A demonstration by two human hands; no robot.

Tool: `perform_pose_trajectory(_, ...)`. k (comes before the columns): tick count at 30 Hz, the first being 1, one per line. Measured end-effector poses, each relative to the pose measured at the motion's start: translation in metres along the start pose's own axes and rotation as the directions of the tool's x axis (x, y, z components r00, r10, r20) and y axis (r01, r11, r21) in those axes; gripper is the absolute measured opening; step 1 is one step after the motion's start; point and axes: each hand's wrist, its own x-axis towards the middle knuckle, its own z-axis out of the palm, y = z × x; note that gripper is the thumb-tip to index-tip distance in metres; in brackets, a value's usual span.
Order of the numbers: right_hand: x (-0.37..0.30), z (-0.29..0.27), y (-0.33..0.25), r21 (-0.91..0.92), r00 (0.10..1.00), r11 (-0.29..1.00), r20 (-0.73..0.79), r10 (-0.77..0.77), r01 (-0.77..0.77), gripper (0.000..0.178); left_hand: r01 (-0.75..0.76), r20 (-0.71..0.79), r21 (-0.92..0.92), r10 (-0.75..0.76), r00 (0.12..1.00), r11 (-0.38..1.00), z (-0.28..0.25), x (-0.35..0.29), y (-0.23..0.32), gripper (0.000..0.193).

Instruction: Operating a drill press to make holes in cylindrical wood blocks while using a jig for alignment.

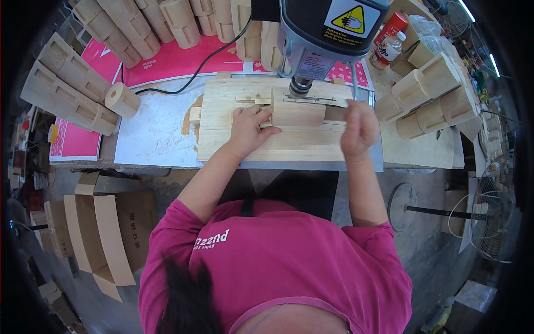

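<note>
A pale wooden cylinder (297,114) lies on its side on a wooden jig board (250,149), under the chuck of a drill press (301,86). My left hand (249,129) is at the cylinder's left end, its fingers bent against that end and its thumb low beside it, steadying the piece. A thin metal strip (311,99) runs along the top of the cylinder. At the strip's right end my right hand (360,132) is raised with the fingers curled closed; what lies between them is too hidden to make out.
Rows of turned wooden cylinders (181,22) stand at the back, with more slotted ones (431,100) at the right. A short wooden ring (122,100) sits at the left. Behind it runs a black cable (192,78). An open cardboard box (114,239) and a fan (492,209) stand below the bench.
</note>
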Motion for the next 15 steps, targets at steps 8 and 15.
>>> perform_pose_trajectory(8,0.162,-0.015,0.031,-0.216,0.916,0.895,-0.003,0.4,-0.391,0.033,0.128,0.088,-0.107,-0.119,0.989,0.986,-0.006,0.012,0.012,0.039)
perform_pose_trajectory(15,0.128,-0.01,0.048,0.121,0.91,0.902,0.058,0.411,-0.415,0.04,0.25,0.071,-0.418,-0.243,0.967,0.873,0.01,0.011,0.003,0.04)
